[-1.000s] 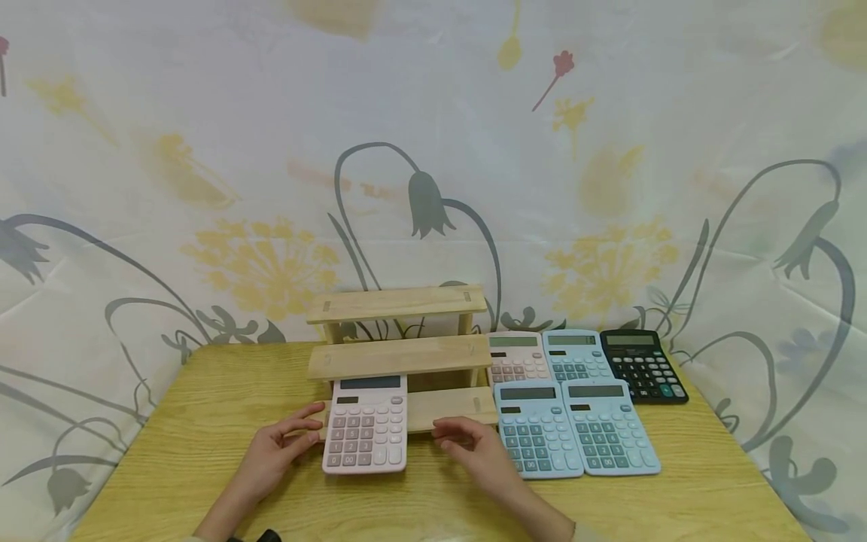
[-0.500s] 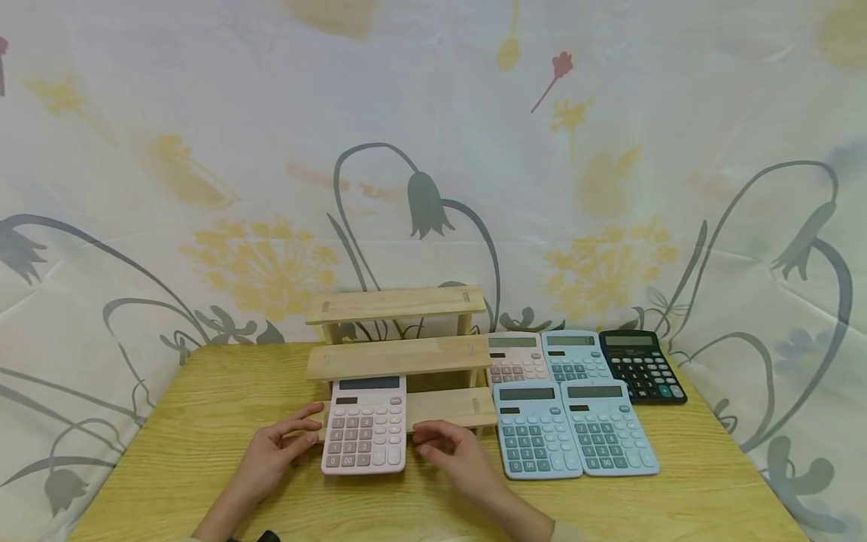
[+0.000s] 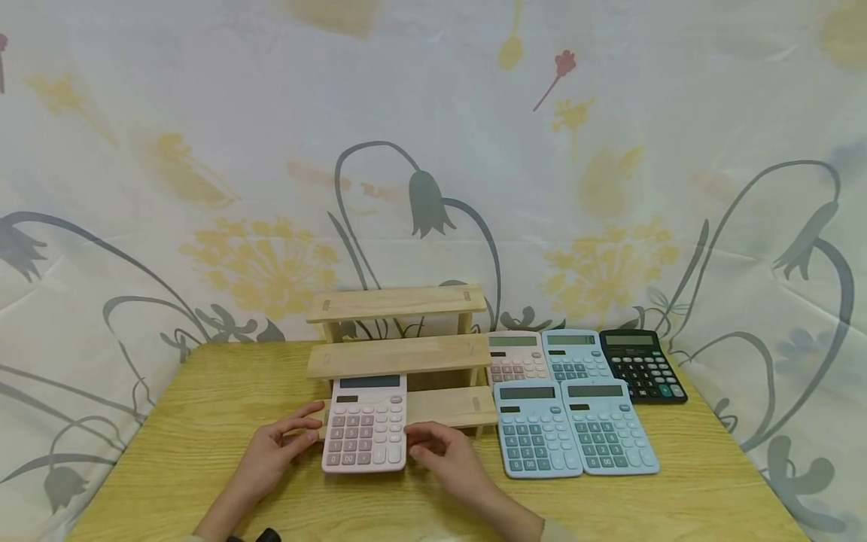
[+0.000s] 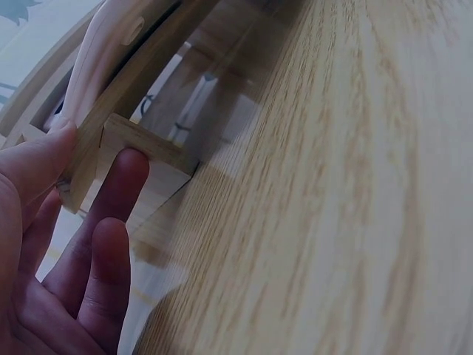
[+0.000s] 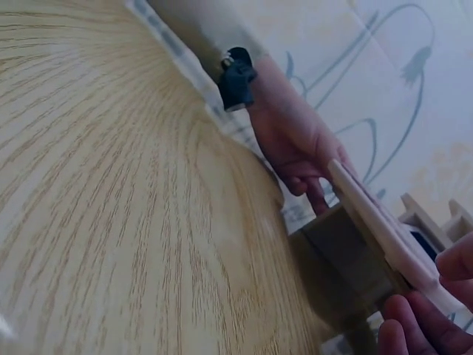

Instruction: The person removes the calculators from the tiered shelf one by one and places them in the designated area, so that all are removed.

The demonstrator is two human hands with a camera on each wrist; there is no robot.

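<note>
A pink calculator [image 3: 366,433] lies face up on the lowest tier of a three-tier wooden shelf [image 3: 450,407], its lower part jutting out past the front. My left hand [image 3: 274,448] is at its left edge; in the left wrist view the thumb [image 4: 55,151] touches the edge there, and the other fingers hang loosely by the shelf's end. At the right edge is my right hand [image 3: 447,455], fingertips at the calculator's side. In the right wrist view, that hand's fingers [image 5: 417,325] lie low beside the board, the thumb by the calculator. The middle tier hides the calculator's top.
Right of the shelf, two light blue calculators [image 3: 538,429] lie in front. Behind them are another pink calculator [image 3: 518,355], a blue one [image 3: 577,354] and a black one [image 3: 642,365]. A patterned cloth [image 3: 433,113] hangs behind the wooden table [image 3: 223,376].
My right hand has moved left from beside the blue calculators to the pink calculator's right edge. My left hand and the calculator look unmoved.
</note>
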